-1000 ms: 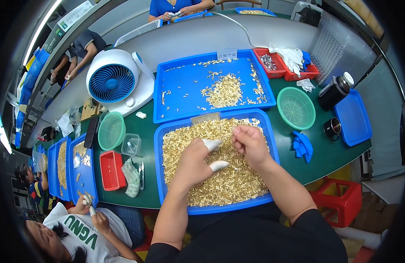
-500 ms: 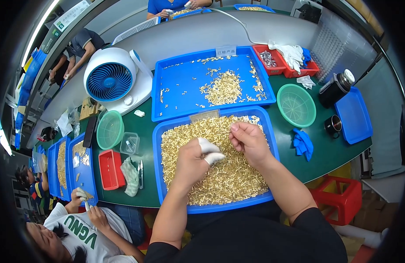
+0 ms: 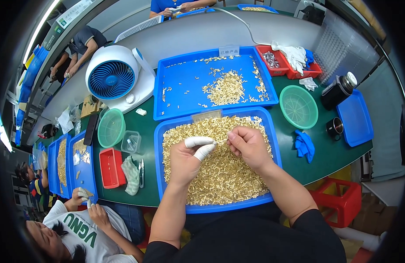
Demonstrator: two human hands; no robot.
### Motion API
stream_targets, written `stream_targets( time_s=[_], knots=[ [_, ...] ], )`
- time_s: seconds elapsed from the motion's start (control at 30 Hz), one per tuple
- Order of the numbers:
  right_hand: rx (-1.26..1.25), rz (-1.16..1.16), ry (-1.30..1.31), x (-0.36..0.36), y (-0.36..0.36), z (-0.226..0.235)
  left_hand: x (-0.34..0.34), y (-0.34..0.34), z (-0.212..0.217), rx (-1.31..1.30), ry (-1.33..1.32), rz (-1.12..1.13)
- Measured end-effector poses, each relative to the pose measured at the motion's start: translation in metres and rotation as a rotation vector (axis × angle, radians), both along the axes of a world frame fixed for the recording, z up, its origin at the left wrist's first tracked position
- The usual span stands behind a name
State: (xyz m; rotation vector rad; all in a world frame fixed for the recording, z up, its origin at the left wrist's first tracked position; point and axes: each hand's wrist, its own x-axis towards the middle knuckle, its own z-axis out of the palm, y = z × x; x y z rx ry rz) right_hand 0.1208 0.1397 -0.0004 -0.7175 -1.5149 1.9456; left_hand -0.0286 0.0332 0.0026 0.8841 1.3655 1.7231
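My left hand (image 3: 185,162), with white finger covers on thumb and forefinger, is closed in a pinch over the near blue tray (image 3: 160,168). My right hand (image 3: 250,147), bare-fingered, pinches just to the right of it. Between the fingertips of both hands sits a thin, small brass-coloured piece (image 3: 221,141), its exact shape too small to tell. Beneath them, a deep heap of small gold-coloured metal parts (image 3: 229,179) fills the tray. Behind it, a second blue tray (image 3: 176,94) carries a smaller pile of like parts (image 3: 226,89) and scattered ones.
Left stand a white fan (image 3: 110,76), a green basket (image 3: 111,128), a clear box (image 3: 131,142), a red bin (image 3: 111,168), a glove (image 3: 131,175) and tweezers (image 3: 141,173). Right are another green basket (image 3: 298,107), a blue cloth (image 3: 304,146), a cup (image 3: 334,127) and a flask (image 3: 338,91). Co-workers sit nearby.
My left hand has risen and turned, its covered fingertips now pointing at the right hand. The two hands' fingertips have come together around the small brass piece.
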Motion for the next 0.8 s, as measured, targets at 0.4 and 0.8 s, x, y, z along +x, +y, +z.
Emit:
stream_targets(
  time_s=[0.4, 0.8],
  knots=[
    [-0.010, -0.024, 0.000, 0.000, -0.001, 0.000, 0.001, 0.000, 0.002, -0.009, 0.104, -0.053],
    [0.182, -0.072, -0.050, -0.004, -0.007, -0.013, 0.005, 0.000, -0.007, -0.128, 0.324, 0.102]
  ],
)
